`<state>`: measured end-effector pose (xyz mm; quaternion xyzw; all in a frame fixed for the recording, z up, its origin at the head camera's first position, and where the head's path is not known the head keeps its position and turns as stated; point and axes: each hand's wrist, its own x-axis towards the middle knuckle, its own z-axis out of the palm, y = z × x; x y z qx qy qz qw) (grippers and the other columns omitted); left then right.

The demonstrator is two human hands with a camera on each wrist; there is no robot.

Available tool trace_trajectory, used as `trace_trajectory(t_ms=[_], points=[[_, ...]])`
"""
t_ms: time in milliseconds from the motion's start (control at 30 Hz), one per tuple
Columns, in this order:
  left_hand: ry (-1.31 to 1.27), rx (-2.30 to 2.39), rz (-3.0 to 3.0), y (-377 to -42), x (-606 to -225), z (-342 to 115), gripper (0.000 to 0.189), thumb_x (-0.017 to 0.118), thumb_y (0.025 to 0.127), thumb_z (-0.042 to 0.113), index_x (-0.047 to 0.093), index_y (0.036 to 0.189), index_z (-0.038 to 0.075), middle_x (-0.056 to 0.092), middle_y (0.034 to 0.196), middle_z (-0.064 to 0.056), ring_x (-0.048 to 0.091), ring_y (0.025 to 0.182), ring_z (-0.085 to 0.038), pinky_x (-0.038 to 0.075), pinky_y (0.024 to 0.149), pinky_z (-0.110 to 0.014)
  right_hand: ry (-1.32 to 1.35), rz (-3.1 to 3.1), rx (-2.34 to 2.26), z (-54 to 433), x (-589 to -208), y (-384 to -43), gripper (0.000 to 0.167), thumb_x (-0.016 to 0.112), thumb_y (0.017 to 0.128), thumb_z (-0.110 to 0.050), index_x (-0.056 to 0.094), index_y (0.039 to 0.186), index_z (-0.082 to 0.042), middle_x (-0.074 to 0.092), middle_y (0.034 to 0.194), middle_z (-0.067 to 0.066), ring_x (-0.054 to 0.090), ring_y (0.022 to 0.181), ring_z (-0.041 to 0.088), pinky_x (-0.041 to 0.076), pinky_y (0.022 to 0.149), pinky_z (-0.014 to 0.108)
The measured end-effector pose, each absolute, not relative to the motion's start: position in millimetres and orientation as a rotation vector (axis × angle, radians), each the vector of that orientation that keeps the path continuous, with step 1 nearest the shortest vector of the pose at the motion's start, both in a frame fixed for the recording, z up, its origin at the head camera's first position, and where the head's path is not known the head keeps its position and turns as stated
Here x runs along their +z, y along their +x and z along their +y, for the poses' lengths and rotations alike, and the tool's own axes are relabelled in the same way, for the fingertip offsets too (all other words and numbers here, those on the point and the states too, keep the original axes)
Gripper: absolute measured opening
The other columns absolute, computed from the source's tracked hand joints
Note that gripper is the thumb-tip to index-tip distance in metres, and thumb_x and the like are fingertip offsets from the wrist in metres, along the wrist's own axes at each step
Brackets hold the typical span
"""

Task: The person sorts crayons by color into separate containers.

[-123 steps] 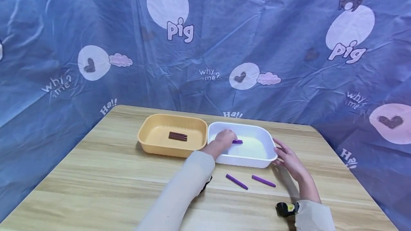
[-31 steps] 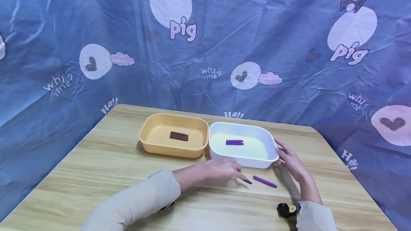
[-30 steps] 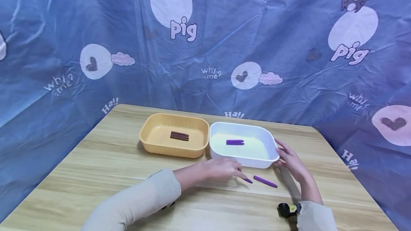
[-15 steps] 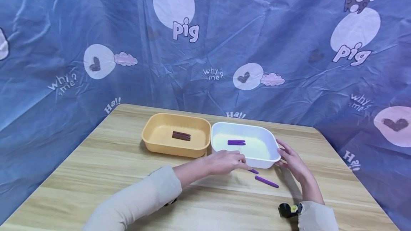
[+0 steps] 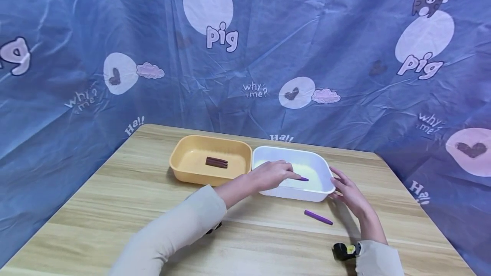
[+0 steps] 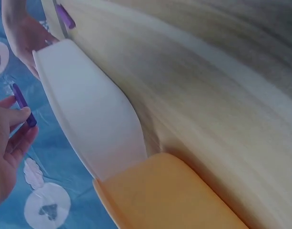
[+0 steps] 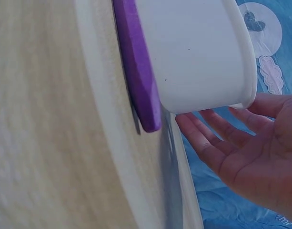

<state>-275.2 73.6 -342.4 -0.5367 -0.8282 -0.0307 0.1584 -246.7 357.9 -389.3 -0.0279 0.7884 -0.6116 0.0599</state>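
My left hand [image 5: 270, 174] is over the white plastic bin [image 5: 295, 194], pinching a purple crayon [image 6: 22, 102] between thumb and fingers. In the left wrist view, the crayon is above the bin's rim. The purple crayons seen earlier in the bin are hidden behind this hand. At the bin's right end, my right hand [image 5: 353, 197] rests its fingertips and thumb against the rim and outer wall, fingers nearly straight. Another purple crayon [image 5: 318, 217] lies on the table in front of the bin; the right wrist view shows it close up, faceted and tapered.
A yellow-orange bin [image 5: 199, 178] stands against the white one's left side, with several brown crayons [image 5: 216, 162] side by side in it. Both sit on a wood-grain table [image 5: 115, 208]. Behind hangs a blue printed cloth [image 5: 238, 63].
My left hand has picked a purple crayon up from the table and carried it up over the white bin. The right hand has stayed at the bin's end.
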Motion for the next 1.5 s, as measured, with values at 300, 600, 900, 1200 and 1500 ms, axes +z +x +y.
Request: trace_trajectory(t_ms=[300, 600, 900, 1200, 1500], points=[[-1.376, -0.036, -2.555, -298, -349, 82, 0.048, 0.056, 0.086, -0.004, 0.063, 0.121, 0.028, 0.060, 0.093, 0.002, 0.054, 0.081, -0.011, 0.043, 0.062, -0.016, -0.074, 2.408, -1.838, 359, -389, -246, 0.057, 0.035, 0.101, -0.023, 0.009, 0.145, 0.000, 0.042, 0.121, 0.015, 0.054, 0.089, 0.004, 0.048, 0.078, 0.029], [-1.304, 0.003, -2.685, -312, -366, 94, 0.045, 0.055, 0.088, -0.001, 0.063, 0.120, 0.029, 0.058, 0.087, 0.003, 0.051, 0.075, -0.010, 0.042, 0.062, -0.017, -0.076, 2.406, -1.846, 360, -391, -246, 0.056, 0.035, 0.101, -0.023, 0.009, 0.146, -0.001, 0.038, 0.125, 0.022, 0.054, 0.087, 0.006, 0.048, 0.077, 0.029], [-1.219, 0.018, -2.787, -321, -382, 107, 0.041, 0.055, 0.089, 0.003, 0.064, 0.119, 0.029, 0.060, 0.092, 0.004, 0.053, 0.082, -0.009, 0.044, 0.071, -0.018, -0.070, 2.386, -1.858, 363, -393, -245, 0.055, 0.034, 0.101, -0.021, 0.010, 0.146, -0.002, 0.030, 0.132, 0.031, 0.054, 0.094, 0.013, 0.048, 0.079, 0.031], [-1.180, 0.071, -2.829, -326, -389, 116, 0.035, 0.056, 0.090, 0.007, 0.066, 0.116, 0.029, 0.062, 0.097, 0.005, 0.055, 0.087, -0.009, 0.045, 0.074, -0.018, -0.075, 2.389, -1.860, 364, -393, -245, 0.055, 0.035, 0.101, -0.022, 0.010, 0.146, -0.002, 0.030, 0.133, 0.031, 0.054, 0.094, 0.013, 0.048, 0.080, 0.030], [-1.135, 0.043, -2.856, -328, -391, 113, 0.027, 0.057, 0.087, 0.005, 0.070, 0.100, 0.025, 0.061, 0.088, 0.005, 0.054, 0.080, -0.010, 0.045, 0.070, -0.020, -0.084, 2.390, -1.855, 363, -392, -244, 0.056, 0.035, 0.101, -0.022, 0.009, 0.146, -0.001, 0.028, 0.134, 0.033, 0.054, 0.095, 0.012, 0.048, 0.081, 0.031]])
